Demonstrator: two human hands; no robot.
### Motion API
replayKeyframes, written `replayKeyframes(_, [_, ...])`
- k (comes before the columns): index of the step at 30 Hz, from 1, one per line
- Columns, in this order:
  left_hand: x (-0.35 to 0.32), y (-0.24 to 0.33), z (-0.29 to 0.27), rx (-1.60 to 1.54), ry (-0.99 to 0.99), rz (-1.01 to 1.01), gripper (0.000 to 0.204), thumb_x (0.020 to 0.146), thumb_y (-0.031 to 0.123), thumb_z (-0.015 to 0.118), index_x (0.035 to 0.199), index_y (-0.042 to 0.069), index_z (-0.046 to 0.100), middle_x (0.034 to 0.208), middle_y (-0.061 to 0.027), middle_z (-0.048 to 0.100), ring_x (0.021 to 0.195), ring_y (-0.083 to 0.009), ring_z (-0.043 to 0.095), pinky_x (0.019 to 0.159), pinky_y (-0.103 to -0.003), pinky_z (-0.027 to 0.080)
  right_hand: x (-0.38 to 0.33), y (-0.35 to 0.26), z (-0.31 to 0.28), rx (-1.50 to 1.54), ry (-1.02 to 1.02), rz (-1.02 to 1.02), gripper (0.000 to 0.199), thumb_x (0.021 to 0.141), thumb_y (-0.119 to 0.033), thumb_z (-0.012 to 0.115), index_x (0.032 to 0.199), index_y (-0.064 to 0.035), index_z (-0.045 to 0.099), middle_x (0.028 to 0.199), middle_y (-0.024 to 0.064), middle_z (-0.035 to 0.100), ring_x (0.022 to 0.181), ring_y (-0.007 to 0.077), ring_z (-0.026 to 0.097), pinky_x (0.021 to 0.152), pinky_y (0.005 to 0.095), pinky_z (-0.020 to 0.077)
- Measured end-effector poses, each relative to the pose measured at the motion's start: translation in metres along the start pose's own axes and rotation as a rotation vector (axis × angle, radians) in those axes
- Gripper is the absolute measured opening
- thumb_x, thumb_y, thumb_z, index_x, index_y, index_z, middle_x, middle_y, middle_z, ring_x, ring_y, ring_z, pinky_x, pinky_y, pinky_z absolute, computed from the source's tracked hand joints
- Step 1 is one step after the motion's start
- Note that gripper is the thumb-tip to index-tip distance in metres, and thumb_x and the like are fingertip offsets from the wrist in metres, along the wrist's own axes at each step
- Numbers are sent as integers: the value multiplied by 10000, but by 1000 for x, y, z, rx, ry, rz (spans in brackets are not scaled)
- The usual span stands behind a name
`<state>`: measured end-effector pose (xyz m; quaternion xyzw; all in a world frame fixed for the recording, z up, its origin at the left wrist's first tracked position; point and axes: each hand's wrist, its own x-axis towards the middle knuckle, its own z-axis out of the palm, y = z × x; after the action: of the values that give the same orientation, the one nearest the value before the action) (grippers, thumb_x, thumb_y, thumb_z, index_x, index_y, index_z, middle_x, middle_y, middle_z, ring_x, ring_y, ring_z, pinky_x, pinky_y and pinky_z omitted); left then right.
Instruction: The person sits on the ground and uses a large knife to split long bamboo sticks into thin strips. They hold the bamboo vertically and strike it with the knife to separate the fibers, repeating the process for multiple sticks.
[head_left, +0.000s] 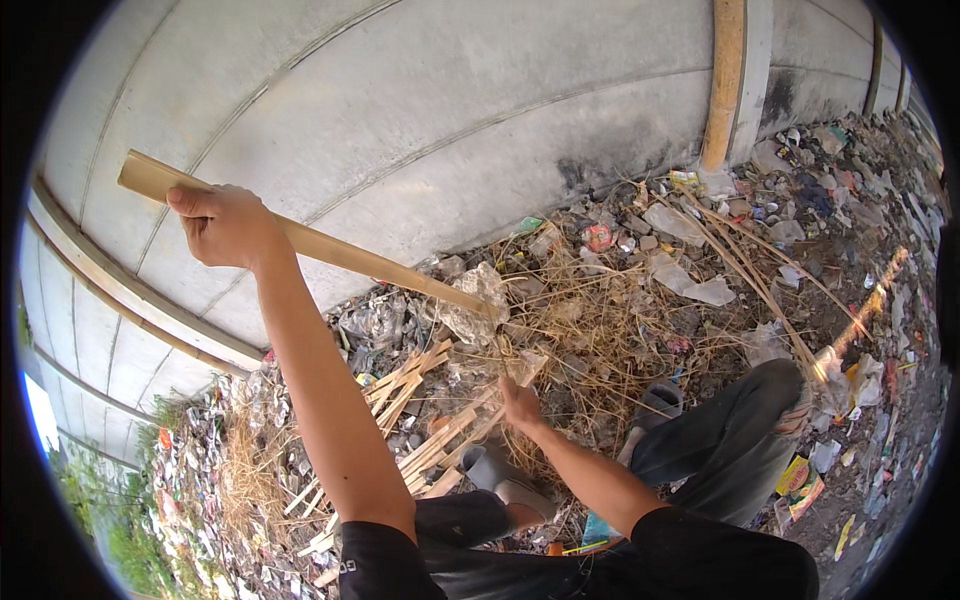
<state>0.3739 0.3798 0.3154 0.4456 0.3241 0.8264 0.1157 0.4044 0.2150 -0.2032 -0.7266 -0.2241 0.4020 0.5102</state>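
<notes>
My left hand (230,225) is raised at the upper left, its fingers wrapped round a long split bamboo piece (350,258) near its upper end. The bamboo slopes down to the right, and its lower end lies over a pale rough stone (478,318). Low in the middle, my right hand (520,405) is closed round a thin, dark, narrow tool (503,352) that points up toward the bamboo's lower end. It looks like a blade seen edge-on; its handle is hidden in my fist. Split bamboo strips (440,450) lie beside my right hand.
A grey concrete wall (480,90) with a bamboo post (725,85) rises ahead. Litter and dry bamboo shavings (620,330) cover the ground. Long thin strips (750,270) lie at the right. My feet in grey shoes (490,467) are close to the stone and strips.
</notes>
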Motion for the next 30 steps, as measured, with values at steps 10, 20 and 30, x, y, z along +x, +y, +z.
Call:
replayKeyframes(10, [23,-8,-43,-220,-98,-272,636,1036,646,349,832,62,492,702,-36,501,593,-120,469,530,-259,407,-4,-5,-54,147,-29,28,629,1003,-576,530,594,-100,486,493,15,437,401,150,491,411,345,453])
replayKeyframes(20, [7,2,-36,-608,-855,-395,743,949,793,339,880,64,461,784,-58,443,666,-177,376,666,-318,384,-52,-134,-67,682,-212,-29,570,1012,-564,536,664,-118,461,525,-14,442,426,91,459,420,292,411])
replayKeyframes(30, [-27,17,10,-361,-519,-250,780,963,774,343,837,23,514,607,5,397,531,-91,342,501,-249,306,-85,-234,-101,534,-244,-109,617,989,-627,512,688,-90,478,522,-4,425,404,111,434,417,301,410])
